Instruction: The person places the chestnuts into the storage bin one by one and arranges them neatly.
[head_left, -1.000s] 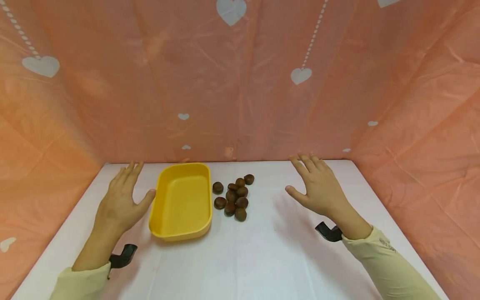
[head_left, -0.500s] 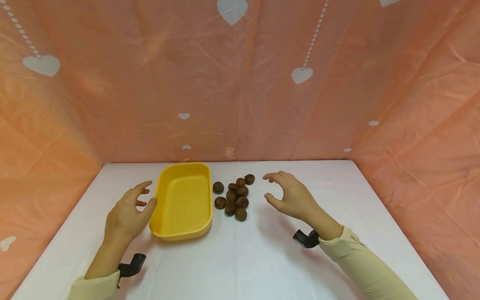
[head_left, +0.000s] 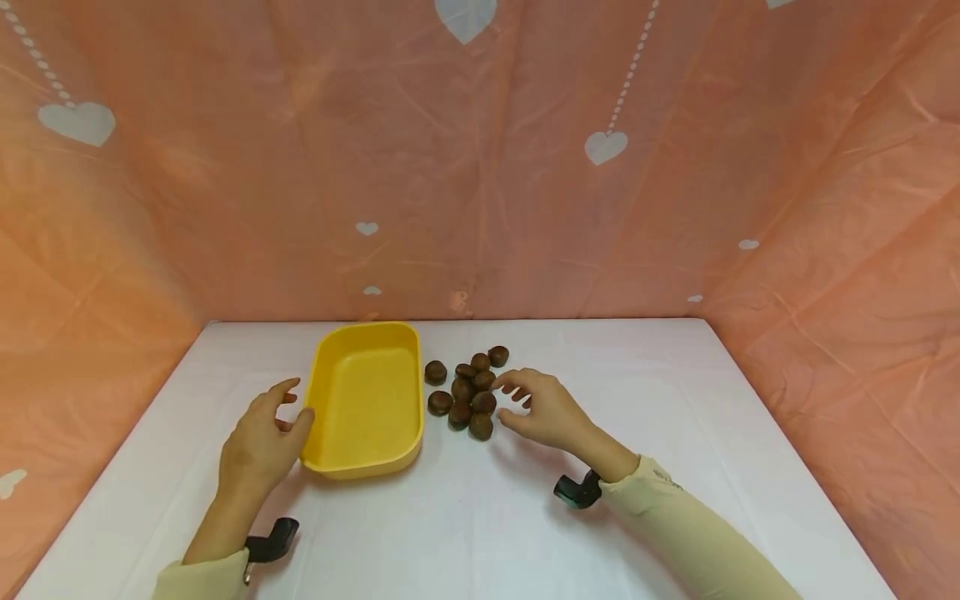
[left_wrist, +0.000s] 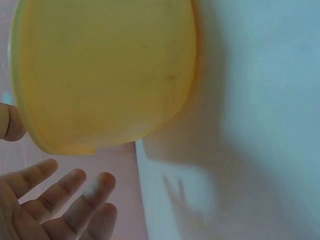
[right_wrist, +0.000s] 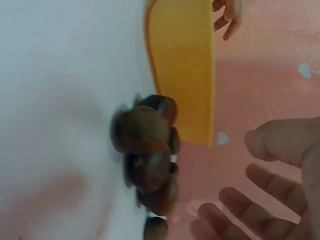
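Note:
A yellow rectangular tub (head_left: 363, 460) stands on the white table, its inside bare. Close along its right side lies a loose cluster of several brown chestnuts (head_left: 460, 414). My left hand (head_left: 258, 446) is at the tub's left rim, thumb tip right by the edge and fingers loosely bent; in the left wrist view the fingers (left_wrist: 75, 210) spread below the tub's wall. My right hand (head_left: 543, 408) hovers at the right edge of the chestnuts, thumb and fingers apart. In the right wrist view nothing lies between the thumb and fingers (right_wrist: 260, 210).
A white cloth covers the table (head_left: 465, 533). Peach fabric (head_left: 480, 192) with pale hearts hangs behind and on both sides. A black wrist mount (head_left: 577, 492) sits under the right sleeve, another wrist mount (head_left: 272, 540) by the left.
My right hand has moved left and down from the table's right side to the chestnuts, its fingers bending. The left hand has bent its fingers and shifted slightly right, beside the tub.

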